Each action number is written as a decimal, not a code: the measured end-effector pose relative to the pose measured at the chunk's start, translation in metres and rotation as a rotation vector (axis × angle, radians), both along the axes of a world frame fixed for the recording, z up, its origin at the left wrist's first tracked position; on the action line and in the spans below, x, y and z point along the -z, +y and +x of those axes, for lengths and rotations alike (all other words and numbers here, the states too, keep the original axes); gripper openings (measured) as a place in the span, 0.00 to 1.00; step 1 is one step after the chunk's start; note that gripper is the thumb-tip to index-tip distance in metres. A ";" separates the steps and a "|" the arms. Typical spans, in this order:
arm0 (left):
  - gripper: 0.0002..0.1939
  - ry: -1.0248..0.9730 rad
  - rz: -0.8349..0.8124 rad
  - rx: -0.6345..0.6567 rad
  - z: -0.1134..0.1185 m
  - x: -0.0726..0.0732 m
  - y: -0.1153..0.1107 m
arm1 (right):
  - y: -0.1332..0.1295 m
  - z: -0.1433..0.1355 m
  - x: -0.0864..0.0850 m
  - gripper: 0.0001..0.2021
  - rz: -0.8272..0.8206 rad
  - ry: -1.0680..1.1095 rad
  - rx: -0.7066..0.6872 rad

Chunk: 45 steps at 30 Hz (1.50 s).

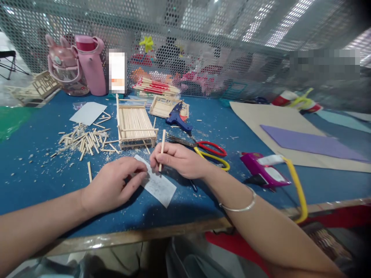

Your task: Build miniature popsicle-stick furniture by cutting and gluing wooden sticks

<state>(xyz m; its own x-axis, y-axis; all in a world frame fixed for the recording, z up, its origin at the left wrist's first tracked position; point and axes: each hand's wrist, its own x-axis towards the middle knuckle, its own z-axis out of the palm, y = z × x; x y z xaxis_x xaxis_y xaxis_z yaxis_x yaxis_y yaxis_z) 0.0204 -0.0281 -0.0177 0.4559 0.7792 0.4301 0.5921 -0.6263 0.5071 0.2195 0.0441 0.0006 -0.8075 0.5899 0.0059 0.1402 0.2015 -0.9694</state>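
1. The right hand (181, 160) pinched 1 pale, thin wooden stick (162, 148) between thumb and fingers, nearly upright.
2. Just beside the left hand's (111, 185) curled fingers lay 1 grey, rectangular, sheet-like strip (162, 189); whether they pinched it, I cannot tell.
3. Beyond both hands' fingers stood 1 pale, slatted wooden frame (135, 120).
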 end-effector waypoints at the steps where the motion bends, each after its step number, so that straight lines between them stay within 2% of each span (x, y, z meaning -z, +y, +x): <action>1: 0.06 -0.020 -0.009 -0.057 0.000 0.001 0.000 | 0.000 0.002 -0.004 0.11 0.128 -0.068 0.016; 5: 0.10 -0.144 -0.061 -0.236 0.000 0.003 0.001 | -0.003 0.004 -0.013 0.09 0.508 -0.361 -0.085; 9: 0.08 -0.110 -0.007 -0.171 -0.001 0.001 0.003 | -0.009 0.002 -0.010 0.10 0.624 -0.424 -0.175; 12: 0.07 -0.100 -0.020 -0.142 -0.002 0.000 0.004 | -0.010 0.001 -0.008 0.10 0.655 -0.347 -0.076; 15: 0.06 -0.088 -0.062 -0.208 -0.001 0.003 0.004 | -0.009 0.004 -0.009 0.10 0.732 -0.303 0.031; 17: 0.11 -0.026 -0.068 -0.246 -0.001 0.007 0.004 | -0.008 0.007 -0.011 0.09 0.807 -0.342 0.064; 20: 0.23 0.125 -0.048 -0.188 0.000 0.010 0.005 | -0.008 0.009 -0.011 0.09 0.911 -0.471 0.060; 24: 0.33 0.246 -0.075 -0.113 0.001 0.009 0.007 | -0.009 0.005 -0.007 0.11 0.956 -0.578 0.027; 29: 0.35 0.326 -0.110 -0.145 0.002 0.004 0.008 | -0.010 0.004 -0.009 0.12 0.949 -0.605 -0.012; 37: 0.31 0.444 -0.080 -0.178 0.003 0.001 0.008 | -0.014 0.002 -0.009 0.12 1.051 -0.657 -0.005; 41: 0.30 0.456 -0.093 -0.167 0.004 -0.001 0.007 | -0.017 0.002 -0.013 0.11 1.032 -0.680 -0.038; 45: 0.29 0.480 -0.078 -0.173 0.004 -0.002 0.007 | -0.016 0.000 -0.016 0.11 1.019 -0.738 -0.006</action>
